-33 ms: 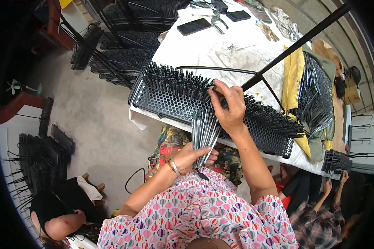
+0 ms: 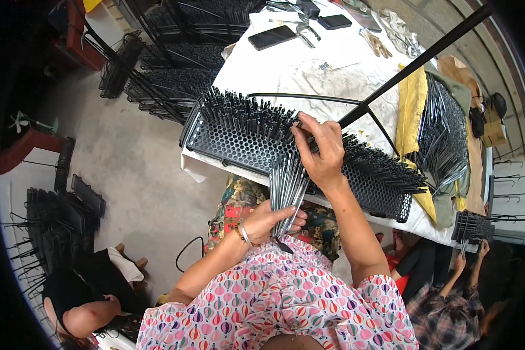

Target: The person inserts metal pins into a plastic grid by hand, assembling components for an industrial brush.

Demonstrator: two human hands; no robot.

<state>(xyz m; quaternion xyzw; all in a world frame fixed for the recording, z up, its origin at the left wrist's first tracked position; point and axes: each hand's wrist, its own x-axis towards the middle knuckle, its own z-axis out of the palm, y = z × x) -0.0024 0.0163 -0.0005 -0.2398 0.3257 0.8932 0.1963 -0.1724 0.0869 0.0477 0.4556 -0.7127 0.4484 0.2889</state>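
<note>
A long black perforated tray point(image 2: 234, 147) lies along the near edge of a white-covered table point(image 2: 309, 67). Many thin dark pins stand upright in its holes. My right hand point(image 2: 322, 153) reaches over the tray's middle, its fingertips pinched on one pin at the row of standing pins. Just below the tray's front edge, my left hand point(image 2: 267, 223) grips a fanned bundle of thin grey metal pins point(image 2: 286, 185), tips pointing up toward the tray.
A black pole point(image 2: 417, 57) slants across the table. Two dark phones point(image 2: 272, 37) lie at the far end. A yellow cloth point(image 2: 411, 99) and a loose pin pile point(image 2: 443, 137) lie to the right. Other people sit at lower right point(image 2: 469, 274) and lower left point(image 2: 79, 312). Stacked black trays point(image 2: 58, 216) stand on the floor.
</note>
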